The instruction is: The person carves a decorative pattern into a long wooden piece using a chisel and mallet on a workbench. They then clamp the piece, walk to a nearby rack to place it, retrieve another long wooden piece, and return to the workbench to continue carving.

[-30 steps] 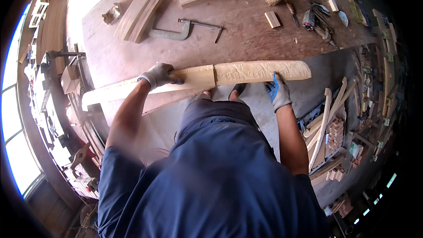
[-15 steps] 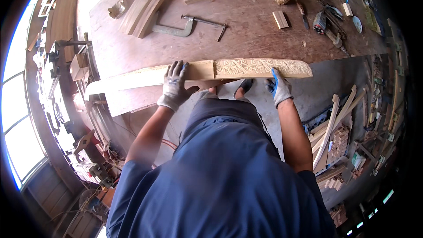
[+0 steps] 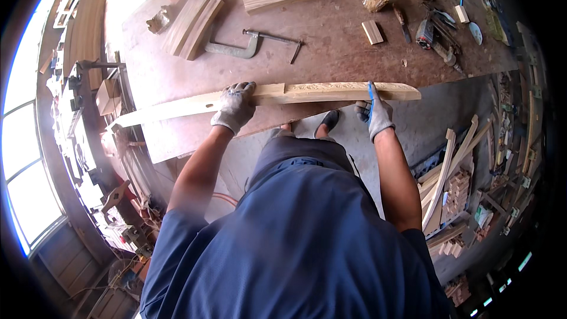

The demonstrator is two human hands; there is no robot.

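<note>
A long, slightly curved piece of pale carved wood [image 3: 307, 95] lies crosswise along the near edge of the workbench. Its right part bears carved relief, now seen at a slant on the upper side, and a small slot shows in its side left of centre. My left hand [image 3: 236, 106], in a grey-white work glove, is closed around the wood near the middle. Toward the right end, my right hand [image 3: 375, 109], in a glove with blue on it, grips the wood with the thumb on top. The fingers beneath are partly hidden.
On the workbench [image 3: 331, 41] lie a metal C-clamp [image 3: 239, 50], stacked wooden boards [image 3: 192, 26], a small wood block [image 3: 372, 32], a pot with a stick [image 3: 376, 0] and a power tool [image 3: 426, 32]. Wood strips [image 3: 443, 165] lean at the right; my feet are below the edge.
The carved wood has been rolled so its plain side faces me and the carving shows more narrowly. My left fingers have gone from lying outstretched to curled around it.
</note>
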